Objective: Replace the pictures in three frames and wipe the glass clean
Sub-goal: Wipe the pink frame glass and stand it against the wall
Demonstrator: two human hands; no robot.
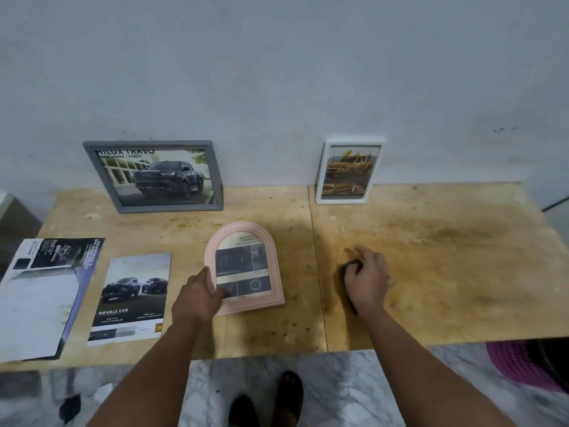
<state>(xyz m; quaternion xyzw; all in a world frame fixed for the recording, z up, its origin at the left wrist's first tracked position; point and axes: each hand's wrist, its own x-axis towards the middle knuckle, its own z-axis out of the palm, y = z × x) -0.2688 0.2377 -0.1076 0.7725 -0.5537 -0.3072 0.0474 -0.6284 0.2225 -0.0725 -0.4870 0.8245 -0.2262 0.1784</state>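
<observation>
A pink arched frame point(246, 232) with a car-brochure picture lies face up at the table's middle. My left hand point(197, 298) grips its lower left edge, thumb on the glass. To the right, my right hand point(368, 277) is closed over a dark cloth point(351, 268) resting on the wood. A grey frame point(154, 177) showing a dark pickup leans on the wall at the back left. A white frame point(349, 171) with a yellow vehicle picture leans on the wall at the back right.
Two loose brochure sheets lie at the left: a car page point(132, 298) and a larger sheet point(46, 294) overhanging the front edge. The plywood table point(446, 272) is stained. A pink basket point(520, 365) sits on the floor at the right, my feet below the table edge.
</observation>
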